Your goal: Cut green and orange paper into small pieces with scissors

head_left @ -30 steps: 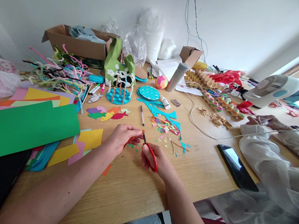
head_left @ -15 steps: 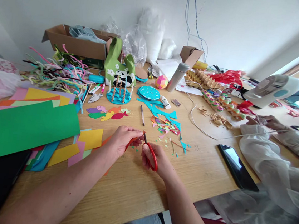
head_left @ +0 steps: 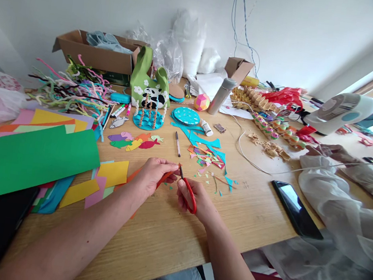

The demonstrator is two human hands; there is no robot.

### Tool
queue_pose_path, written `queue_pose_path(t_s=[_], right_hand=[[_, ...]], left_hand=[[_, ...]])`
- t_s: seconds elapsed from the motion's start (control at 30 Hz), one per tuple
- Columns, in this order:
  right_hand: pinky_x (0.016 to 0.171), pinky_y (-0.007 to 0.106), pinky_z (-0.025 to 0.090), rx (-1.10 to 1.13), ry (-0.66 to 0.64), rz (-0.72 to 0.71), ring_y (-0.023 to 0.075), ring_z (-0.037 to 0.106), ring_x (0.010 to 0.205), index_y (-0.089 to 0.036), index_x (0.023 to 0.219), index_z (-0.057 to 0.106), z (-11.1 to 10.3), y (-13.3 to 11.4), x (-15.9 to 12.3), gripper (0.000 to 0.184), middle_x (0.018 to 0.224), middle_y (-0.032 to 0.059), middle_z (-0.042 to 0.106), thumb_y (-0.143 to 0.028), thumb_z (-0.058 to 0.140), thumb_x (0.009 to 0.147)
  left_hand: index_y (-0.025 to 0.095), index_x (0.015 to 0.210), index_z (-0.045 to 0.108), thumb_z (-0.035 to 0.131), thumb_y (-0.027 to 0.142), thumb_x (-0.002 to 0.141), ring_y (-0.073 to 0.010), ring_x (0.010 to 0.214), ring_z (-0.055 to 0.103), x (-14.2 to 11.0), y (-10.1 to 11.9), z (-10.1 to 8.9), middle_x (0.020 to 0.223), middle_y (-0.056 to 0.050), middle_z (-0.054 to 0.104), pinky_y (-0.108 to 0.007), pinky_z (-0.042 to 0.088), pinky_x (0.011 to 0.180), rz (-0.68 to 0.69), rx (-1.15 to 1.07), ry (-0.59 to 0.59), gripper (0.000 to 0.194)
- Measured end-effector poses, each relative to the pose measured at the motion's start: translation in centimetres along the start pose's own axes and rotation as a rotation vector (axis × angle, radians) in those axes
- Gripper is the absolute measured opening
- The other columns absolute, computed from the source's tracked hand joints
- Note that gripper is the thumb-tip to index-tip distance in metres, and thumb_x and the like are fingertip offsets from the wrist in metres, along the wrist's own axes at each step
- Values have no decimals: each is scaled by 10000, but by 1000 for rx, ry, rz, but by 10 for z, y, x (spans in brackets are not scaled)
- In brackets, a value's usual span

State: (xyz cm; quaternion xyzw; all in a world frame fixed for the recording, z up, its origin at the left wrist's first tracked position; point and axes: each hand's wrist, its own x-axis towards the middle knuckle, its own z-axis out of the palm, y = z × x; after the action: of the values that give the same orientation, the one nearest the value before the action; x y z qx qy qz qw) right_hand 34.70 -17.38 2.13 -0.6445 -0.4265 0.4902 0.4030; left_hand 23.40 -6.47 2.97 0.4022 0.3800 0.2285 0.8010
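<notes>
My left hand pinches a small piece of orange paper just above the wooden table. My right hand grips red-handled scissors, fingers through the loops, with the blades pointing up and left into the paper's edge. Both hands meet at the table's middle front. Tiny green and coloured snippets lie under and to the right of them.
Green, yellow and pink paper sheets cover the left. Paper fish, a pen, teal cut-outs and a scrap pile lie beyond my hands. A phone lies right, beside another person's white sleeve. Pipe cleaners, boxes and a fan stand behind.
My hands and the scissors shifted very slightly; the orange paper has turned a little in my left fingers. Everything else stays put.
</notes>
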Motion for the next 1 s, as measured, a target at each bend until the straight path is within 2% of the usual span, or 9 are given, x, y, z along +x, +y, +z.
queue_pose_path(t_s=[0.67, 0.87, 1.0], right_hand=[[345, 198, 287, 18, 38, 2, 82, 415, 329, -193, 629, 452, 0, -2, 0, 536, 429, -34, 487, -706, 512, 771], [351, 202, 301, -8, 45, 3, 84, 414, 329, -199, 624, 444, 0, -4, -1, 525, 423, -34, 487, -695, 489, 793], [365, 196, 312, -8, 9, 20, 77, 420, 342, -194, 627, 448, 0, -4, -2, 553, 449, -31, 505, -723, 461, 789]], left_hand=[[96, 679, 693, 764, 181, 605, -118, 518, 590, -1, 3, 0, 653, -90, 698, -247, 423, 529, -50, 34, -41, 133], [103, 694, 689, 769, 213, 600, -125, 533, 598, 3, 3, -6, 671, -100, 708, -257, 436, 556, -44, 51, -83, 165], [114, 662, 687, 757, 237, 605, -93, 460, 530, 6, 8, -14, 603, -63, 677, -241, 400, 505, -7, 178, -96, 152]])
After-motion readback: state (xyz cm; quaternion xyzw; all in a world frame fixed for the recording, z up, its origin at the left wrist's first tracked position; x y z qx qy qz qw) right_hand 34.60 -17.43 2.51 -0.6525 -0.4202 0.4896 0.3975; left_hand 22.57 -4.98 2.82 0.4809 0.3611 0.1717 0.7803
